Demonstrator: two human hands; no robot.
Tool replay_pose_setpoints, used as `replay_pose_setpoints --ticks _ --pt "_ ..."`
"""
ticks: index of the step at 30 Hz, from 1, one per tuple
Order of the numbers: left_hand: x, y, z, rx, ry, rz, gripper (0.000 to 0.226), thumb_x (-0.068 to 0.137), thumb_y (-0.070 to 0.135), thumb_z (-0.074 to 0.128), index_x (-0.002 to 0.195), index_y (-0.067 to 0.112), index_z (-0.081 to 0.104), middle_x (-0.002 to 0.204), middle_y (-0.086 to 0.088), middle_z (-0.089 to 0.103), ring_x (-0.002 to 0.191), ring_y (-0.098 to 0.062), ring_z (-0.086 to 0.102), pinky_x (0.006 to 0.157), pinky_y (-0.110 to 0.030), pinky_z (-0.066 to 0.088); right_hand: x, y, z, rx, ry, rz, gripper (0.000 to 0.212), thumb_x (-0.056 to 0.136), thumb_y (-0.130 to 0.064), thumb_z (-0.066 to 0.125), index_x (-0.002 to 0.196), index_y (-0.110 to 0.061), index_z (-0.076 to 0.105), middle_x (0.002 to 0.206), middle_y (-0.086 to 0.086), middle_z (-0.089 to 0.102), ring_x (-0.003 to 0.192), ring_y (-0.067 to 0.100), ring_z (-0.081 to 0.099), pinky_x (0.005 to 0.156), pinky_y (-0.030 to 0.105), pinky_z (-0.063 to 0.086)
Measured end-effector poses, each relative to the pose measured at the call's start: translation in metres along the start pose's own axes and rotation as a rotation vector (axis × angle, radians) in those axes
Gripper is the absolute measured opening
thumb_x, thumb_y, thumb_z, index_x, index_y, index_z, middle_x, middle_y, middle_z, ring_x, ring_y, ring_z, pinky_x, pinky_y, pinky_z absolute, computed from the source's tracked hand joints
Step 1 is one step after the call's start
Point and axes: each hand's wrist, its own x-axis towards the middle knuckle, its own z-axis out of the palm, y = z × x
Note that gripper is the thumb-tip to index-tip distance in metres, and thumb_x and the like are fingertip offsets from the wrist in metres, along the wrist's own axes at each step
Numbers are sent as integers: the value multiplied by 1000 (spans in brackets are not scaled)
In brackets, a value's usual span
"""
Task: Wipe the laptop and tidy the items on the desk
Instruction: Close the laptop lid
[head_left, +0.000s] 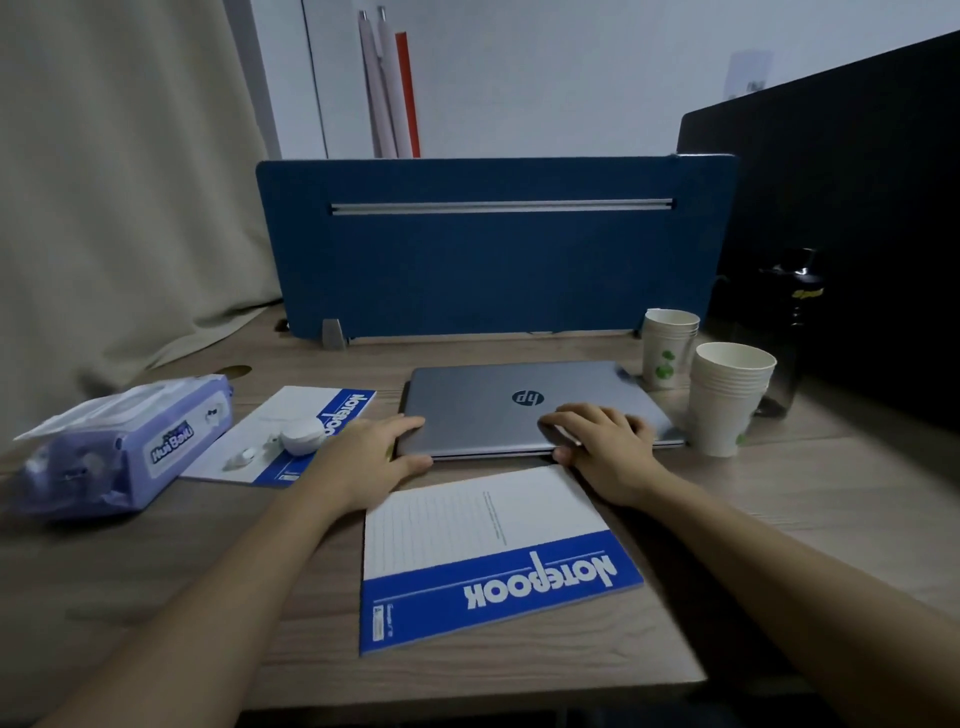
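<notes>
- A purple pack of wet wipes (130, 447) lies far to the left of the laptop (524, 408), on the wooden surface (156, 561), with its flap side turned toward the laptop.
- Between the wipes and the laptop lies a blue-and-white notebook (291, 431); its right edge is just beside the laptop's left edge.
- On that notebook sit a round white earbud case (301, 436) and, a little nearer the person, a small white earbud (244, 457).
- The left hand (371, 457) rests at the laptop's near left corner, fingers spread over the lid and thumb against the front edge; it holds nothing.
- The laptop itself is closed, grey, logo up, lying flat in the middle of the surface, in front of a blue divider panel (493, 260).
- A second notebook (488, 556) lies in front of the laptop, nearer the person, slightly askew, its far edge close to the laptop's front edge.
- The right hand (605, 449) lies on the laptop's near right part, fingers spread flat on the lid, thumb at the front edge; it too grips nothing.
- Behind the laptop's right rear corner stands a stack of paper cups with a green print (667, 348).
- A taller stack of paper cups (727, 400) stands just beside the laptop's right edge.
- Farther right of the laptop, in shadow, stands a dark bottle (795, 332); its details are hard to make out.
</notes>
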Motion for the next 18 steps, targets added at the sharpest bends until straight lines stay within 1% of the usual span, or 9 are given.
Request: replay_pose_setpoints --ticks 3,5,9,11,12,14,15,18 --pt "18 -2 1 79 -16 -38 64 86 67 50 145 47 33 146 4 49 135 -25 38 98 -48 43 17 5 6 4 19 11 39 93 -45 42 132 -49 41 146 -14 41 135 19 31 104 49 16" --pt "31 -1 2 108 -17 -71 63 86 67 50 144 49 33 145 5 50 134 -26 40 98 -50 45 29 9 11 -3 24 6 39 94 -44 42 132 -48 41 145 -14 41 135 20 31 105 49 16" --pt "60 3 6 100 2 -134 60 86 59 57 142 44 41 141 6 55 126 -23 50 91 -41 48 57 18 20 -12 21 10 38 94 -43 45 131 -48 41 144 -15 41 135 20 31 105 49 15" --pt "71 6 8 130 10 -138 50 87 52 58 134 39 49 133 4 61 118 -23 55 84 -38 48 68 21 23 -16 16 9 39 94 -42 46 132 -48 41 144 -14 41 135 20 31 104 48 16" --pt "77 8 9 134 -4 -144 45 87 48 58 130 35 52 128 2 63 113 -24 56 84 -38 50 74 23 25 -19 15 5 39 94 -42 46 132 -47 41 145 -14 40 135 20 31 104 48 16" --pt "93 9 8 128 -65 -154 42 88 42 58 126 27 55 123 -1 64 106 -23 58 85 -42 52 86 27 29 -24 20 0 40 93 -41 47 133 -46 41 145 -13 41 134 21 31 104 48 16" --pt "102 9 8 111 -102 -158 42 88 39 59 127 24 55 124 -2 63 106 -23 57 87 -43 53 92 28 31 -26 25 -3 40 93 -41 48 133 -46 41 145 -13 41 134 21 31 104 48 17" --pt "123 2 5 10 -183 -156 50 88 34 59 135 20 50 136 -6 55 119 -26 53 98 -44 48 106 33 36 -36 37 -13 41 93 -41 48 133 -47 40 145 -14 41 133 21 32 105 48 17"
